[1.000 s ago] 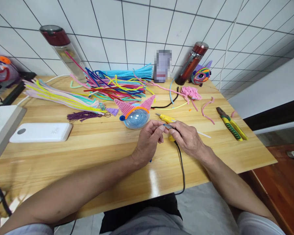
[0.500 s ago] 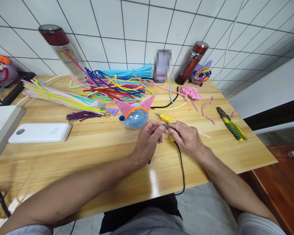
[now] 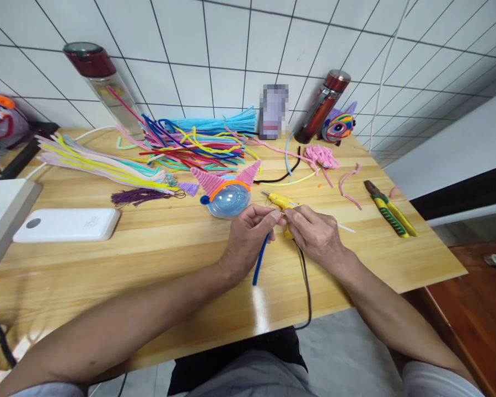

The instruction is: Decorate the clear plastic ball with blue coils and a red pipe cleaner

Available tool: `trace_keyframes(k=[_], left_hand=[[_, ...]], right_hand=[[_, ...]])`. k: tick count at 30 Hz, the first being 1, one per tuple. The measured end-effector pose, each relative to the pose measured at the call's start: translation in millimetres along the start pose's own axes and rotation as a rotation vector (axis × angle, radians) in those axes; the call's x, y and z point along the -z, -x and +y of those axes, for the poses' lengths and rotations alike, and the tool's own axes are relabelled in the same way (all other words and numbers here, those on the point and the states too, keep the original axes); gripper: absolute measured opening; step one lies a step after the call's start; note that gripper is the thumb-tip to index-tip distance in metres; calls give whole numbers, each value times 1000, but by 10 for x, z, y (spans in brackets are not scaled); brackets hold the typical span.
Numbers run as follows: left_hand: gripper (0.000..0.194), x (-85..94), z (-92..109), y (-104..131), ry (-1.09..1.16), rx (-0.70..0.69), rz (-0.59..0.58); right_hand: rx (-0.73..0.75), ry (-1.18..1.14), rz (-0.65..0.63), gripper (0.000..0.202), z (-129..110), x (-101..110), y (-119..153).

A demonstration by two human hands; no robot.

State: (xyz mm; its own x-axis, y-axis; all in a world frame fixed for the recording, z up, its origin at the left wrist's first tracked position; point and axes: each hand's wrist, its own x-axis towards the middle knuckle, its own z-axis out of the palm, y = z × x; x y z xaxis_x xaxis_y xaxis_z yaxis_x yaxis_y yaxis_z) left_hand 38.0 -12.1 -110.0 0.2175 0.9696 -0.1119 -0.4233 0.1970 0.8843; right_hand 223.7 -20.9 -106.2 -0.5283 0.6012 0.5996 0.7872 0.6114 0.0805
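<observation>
A blue pipe cleaner (image 3: 260, 260) hangs down from my left hand (image 3: 252, 234), whose thumb and fingers pinch it. My right hand (image 3: 316, 231) is closed, its fingertips meeting those of the left; what lies in its grip is mostly hidden. A tiny orange-red bit shows between the fingertips. Just beyond both hands lies a yellow glue gun (image 3: 279, 200), partly covered by the right hand. Close by on the left is a clear dome-shaped piece (image 3: 230, 201) with pink pipe-cleaner ears (image 3: 209, 181), an orange band and a blue ball at its side.
Loose pipe cleaners (image 3: 198, 146) are heaped at the back, near a glass bottle (image 3: 103, 82) and a red flask (image 3: 324, 105). Pliers (image 3: 391, 209) lie at right, a white power bank (image 3: 68, 224) at left. The glue gun's black cord (image 3: 308, 292) runs over the front edge.
More of the blue pipe cleaner now hangs below my left hand. My right hand has turned slightly, and the dark thing seen at its fingers is now covered.
</observation>
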Motion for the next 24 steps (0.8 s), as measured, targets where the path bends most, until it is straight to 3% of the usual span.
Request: trace_keyframes(k=[9,18,24], left_hand=[[31,31,-18,-40,10,-10,12],[25,24,1,-15,-13,-115,-6],[20,23,0,-10,-14,-143,-9]], right_hand=[[-107,-62,33,30,-57,-60,32],[-267,-437,33,33,-83,-46,-11],[-289,-530,-4,28,-65,-9,-38]])
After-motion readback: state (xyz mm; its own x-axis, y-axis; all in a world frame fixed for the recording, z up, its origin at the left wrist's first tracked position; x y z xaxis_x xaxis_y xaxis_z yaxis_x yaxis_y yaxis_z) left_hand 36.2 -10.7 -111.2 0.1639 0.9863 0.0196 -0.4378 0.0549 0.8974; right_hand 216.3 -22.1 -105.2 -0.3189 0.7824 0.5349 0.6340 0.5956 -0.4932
